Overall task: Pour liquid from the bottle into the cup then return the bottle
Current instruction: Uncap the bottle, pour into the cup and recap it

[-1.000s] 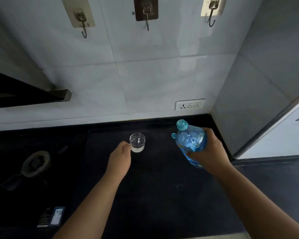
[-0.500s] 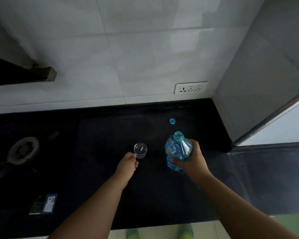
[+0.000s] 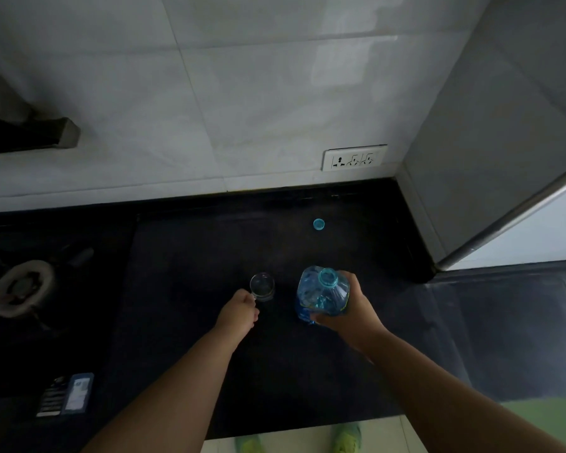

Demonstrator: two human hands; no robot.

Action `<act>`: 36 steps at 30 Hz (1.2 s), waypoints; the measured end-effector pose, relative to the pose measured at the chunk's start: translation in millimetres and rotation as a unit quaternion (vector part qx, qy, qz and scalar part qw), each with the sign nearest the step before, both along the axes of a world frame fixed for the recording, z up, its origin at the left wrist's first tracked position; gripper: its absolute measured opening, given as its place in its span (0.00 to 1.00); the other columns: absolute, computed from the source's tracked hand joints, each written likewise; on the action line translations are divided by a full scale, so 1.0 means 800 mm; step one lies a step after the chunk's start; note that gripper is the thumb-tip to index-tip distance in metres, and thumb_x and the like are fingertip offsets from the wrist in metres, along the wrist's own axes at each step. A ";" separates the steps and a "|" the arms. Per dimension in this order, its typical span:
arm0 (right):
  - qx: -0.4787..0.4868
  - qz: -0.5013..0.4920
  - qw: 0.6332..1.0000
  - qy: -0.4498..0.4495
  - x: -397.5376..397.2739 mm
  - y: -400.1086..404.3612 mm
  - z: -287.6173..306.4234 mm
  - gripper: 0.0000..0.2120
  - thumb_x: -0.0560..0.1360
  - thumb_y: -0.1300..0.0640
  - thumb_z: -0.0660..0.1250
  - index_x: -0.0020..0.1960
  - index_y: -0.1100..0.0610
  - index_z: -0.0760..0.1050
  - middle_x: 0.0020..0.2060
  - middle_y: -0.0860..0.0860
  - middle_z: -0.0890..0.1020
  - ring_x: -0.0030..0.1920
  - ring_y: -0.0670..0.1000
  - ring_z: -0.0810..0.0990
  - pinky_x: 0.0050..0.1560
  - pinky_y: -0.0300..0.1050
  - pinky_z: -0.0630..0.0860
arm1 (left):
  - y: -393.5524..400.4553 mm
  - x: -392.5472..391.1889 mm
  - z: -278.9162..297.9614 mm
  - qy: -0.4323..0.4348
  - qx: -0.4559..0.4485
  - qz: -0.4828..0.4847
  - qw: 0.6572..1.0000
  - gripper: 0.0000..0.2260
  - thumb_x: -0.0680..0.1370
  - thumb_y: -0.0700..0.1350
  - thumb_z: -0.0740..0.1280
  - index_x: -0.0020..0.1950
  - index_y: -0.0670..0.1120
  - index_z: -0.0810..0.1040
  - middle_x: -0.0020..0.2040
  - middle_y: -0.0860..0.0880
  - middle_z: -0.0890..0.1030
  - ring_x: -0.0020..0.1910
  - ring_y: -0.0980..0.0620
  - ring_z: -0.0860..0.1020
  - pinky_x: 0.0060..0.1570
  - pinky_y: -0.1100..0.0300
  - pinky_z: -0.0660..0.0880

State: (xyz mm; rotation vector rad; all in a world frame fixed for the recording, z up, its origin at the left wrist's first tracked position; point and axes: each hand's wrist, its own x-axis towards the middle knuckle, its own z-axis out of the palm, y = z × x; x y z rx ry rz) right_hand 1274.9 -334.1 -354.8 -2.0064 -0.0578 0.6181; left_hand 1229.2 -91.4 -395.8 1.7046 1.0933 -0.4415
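Wall: big pale tiles stand behind the counter, with a white plug socket low down on the right side.
Counter: a dark, black top. The cup, the cap and the stove all sit on it.
Stove burner: a round gray ring far over on my left, well apart from my hands.
Sticker: a small label low on the left, by the front of the stove. The words are too small for me to read.
My right hand: my fingers are wrapped round the side of the bottle and I am gripping it tight. My thumb side is near me, and the other fingers curl round the far side.
Bottle: clear blue plastic, between the cup and the right wall. It stands almost straight up and down, so I look right into its open mouth. The mouth points up at me and tips a tiny bit away from me. There is blue liquid inside. I cannot tell if its bottom touches the counter, because the bottle hides it.
My left hand: my fingers are curled in close together, and the tips touch the near side of the cup.
Cup: a small clear cup standing upright on the counter, mouth up, just beside the bottle on its left. They are not touching.
Cap: a little blue round lid lying alone on the counter, behind the bottle and near the back wall.
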 end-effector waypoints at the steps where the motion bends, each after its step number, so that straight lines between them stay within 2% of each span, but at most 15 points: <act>1: -0.002 0.003 1.000 0.003 0.001 0.000 0.000 0.41 0.65 0.59 0.84 0.67 0.40 0.65 0.58 0.41 0.80 0.57 0.43 0.81 0.54 0.42 0.82 | 0.001 -0.002 -0.001 -0.006 0.019 -0.022 1.000 0.10 0.88 0.48 0.55 0.57 0.50 0.75 0.55 0.42 0.83 0.51 0.47 0.83 0.57 0.49 0.82; 4: -0.009 0.010 1.000 0.011 0.002 0.002 0.004 0.41 0.65 0.61 0.83 0.68 0.41 0.64 0.58 0.43 0.80 0.57 0.43 0.82 0.51 0.40 0.82 | 0.002 -0.009 0.001 -0.025 0.053 -0.032 0.998 0.06 0.87 0.49 0.57 0.61 0.51 0.71 0.51 0.44 0.82 0.45 0.49 0.84 0.51 0.50 0.85; 7: -0.023 0.028 0.999 0.019 0.003 0.003 0.013 0.41 0.65 0.64 0.82 0.67 0.42 0.64 0.58 0.43 0.80 0.56 0.44 0.82 0.43 0.35 0.81 | 0.003 -0.014 0.008 -0.030 0.063 -0.041 0.997 0.14 0.85 0.49 0.64 0.68 0.51 0.65 0.51 0.46 0.81 0.45 0.48 0.84 0.47 0.51 0.84; 9: -0.048 0.066 0.996 0.034 0.002 0.005 0.020 0.43 0.65 0.64 0.83 0.68 0.42 0.62 0.57 0.42 0.79 0.54 0.42 0.81 0.42 0.34 0.80 | 0.001 -0.022 0.020 -0.052 0.124 -0.115 0.984 0.20 0.80 0.46 0.70 0.68 0.54 0.65 0.56 0.48 0.78 0.50 0.49 0.80 0.47 0.52 0.81; 12: -0.091 0.104 0.989 0.045 -0.002 0.013 0.024 0.47 0.63 0.61 0.84 0.72 0.43 0.61 0.56 0.42 0.80 0.59 0.45 0.81 0.55 0.44 0.83 | -0.009 -0.037 0.049 -0.112 0.223 -0.261 0.933 0.33 0.73 0.47 0.77 0.73 0.59 0.66 0.65 0.54 0.72 0.66 0.49 0.72 0.62 0.51 0.76; 14: -0.116 0.129 0.984 0.048 -0.006 0.022 0.029 0.48 0.64 0.62 0.82 0.75 0.43 0.59 0.58 0.43 0.79 0.61 0.47 0.80 0.58 0.47 0.81 | -0.017 -0.044 0.069 -0.151 0.195 -0.334 0.910 0.43 0.71 0.48 0.80 0.80 0.64 0.60 0.71 0.61 0.66 0.74 0.55 0.62 0.73 0.51 0.68; 16: -0.139 0.176 0.974 0.046 -0.012 0.032 0.033 0.53 0.67 0.64 0.80 0.79 0.43 0.52 0.62 0.45 0.78 0.63 0.49 0.78 0.60 0.46 0.79 | -0.022 -0.048 0.078 -0.169 0.129 -0.361 0.908 0.51 0.68 0.48 0.82 0.81 0.68 0.55 0.71 0.65 0.60 0.73 0.61 0.57 0.76 0.52 0.62; 18: -0.147 0.208 0.966 0.047 -0.015 0.040 0.032 0.56 0.70 0.64 0.78 0.82 0.44 0.44 0.65 0.47 0.78 0.64 0.48 0.79 0.64 0.47 0.77 | -0.022 -0.046 0.080 -0.187 0.062 -0.349 0.916 0.52 0.66 0.47 0.84 0.80 0.70 0.56 0.72 0.64 0.62 0.73 0.61 0.62 0.74 0.55 0.66; 21: -0.171 0.232 0.957 0.031 -0.016 0.044 0.026 0.54 0.74 0.61 0.76 0.83 0.44 0.40 0.66 0.46 0.78 0.63 0.47 0.80 0.67 0.46 0.76 | -0.014 -0.040 0.076 -0.206 0.034 -0.349 0.913 0.43 0.66 0.47 0.85 0.71 0.68 0.65 0.70 0.60 0.72 0.68 0.60 0.75 0.69 0.58 0.75; 23: -0.197 0.240 0.950 0.015 -0.012 0.042 0.026 0.44 0.77 0.60 0.72 0.83 0.47 0.50 0.68 0.47 0.77 0.65 0.49 0.79 0.67 0.46 0.75 | -0.011 -0.040 0.068 -0.214 0.037 -0.358 0.908 0.38 0.66 0.50 0.85 0.67 0.68 0.67 0.67 0.57 0.76 0.64 0.61 0.78 0.66 0.57 0.78; 25: -0.218 0.216 0.952 0.003 -0.001 0.037 0.021 0.30 0.77 0.64 0.66 0.77 0.48 0.67 0.65 0.48 0.80 0.64 0.51 0.80 0.64 0.46 0.77 | -0.008 -0.040 0.061 -0.223 0.035 -0.359 0.906 0.37 0.65 0.53 0.84 0.66 0.68 0.67 0.67 0.55 0.77 0.62 0.60 0.80 0.65 0.56 0.79; 27: -0.235 0.166 0.958 -0.008 0.016 0.029 0.013 0.25 0.76 0.66 0.62 0.70 0.48 0.76 0.63 0.49 0.82 0.64 0.52 0.80 0.65 0.46 0.77 | -0.008 -0.041 0.058 -0.225 0.028 -0.357 0.906 0.37 0.65 0.55 0.83 0.67 0.68 0.67 0.66 0.57 0.77 0.63 0.60 0.80 0.66 0.54 0.79; 30: -0.247 0.107 0.963 -0.029 0.051 0.025 0.016 0.25 0.76 0.66 0.61 0.69 0.51 0.78 0.67 0.50 0.80 0.68 0.52 0.77 0.68 0.42 0.72 | -0.010 -0.042 0.058 -0.222 0.020 -0.352 0.909 0.36 0.68 0.51 0.83 0.68 0.66 0.67 0.65 0.59 0.78 0.65 0.61 0.78 0.68 0.53 0.78; 34: -0.273 0.140 0.951 -0.047 0.111 0.040 0.017 0.24 0.78 0.61 0.66 0.74 0.54 0.73 0.70 0.54 0.77 0.68 0.56 0.78 0.66 0.46 0.74 | -0.013 -0.041 0.064 -0.196 0.033 -0.345 0.917 0.38 0.69 0.51 0.83 0.71 0.67 0.65 0.66 0.61 0.77 0.65 0.62 0.78 0.67 0.55 0.78; 36: -0.263 0.158 0.950 -0.057 0.143 0.053 0.009 0.19 0.77 0.60 0.66 0.68 0.55 0.77 0.66 0.56 0.79 0.65 0.58 0.80 0.60 0.45 0.76 | -0.015 -0.041 0.068 -0.187 0.039 -0.340 0.921 0.37 0.70 0.51 0.82 0.71 0.67 0.65 0.65 0.61 0.76 0.64 0.63 0.77 0.66 0.57 0.78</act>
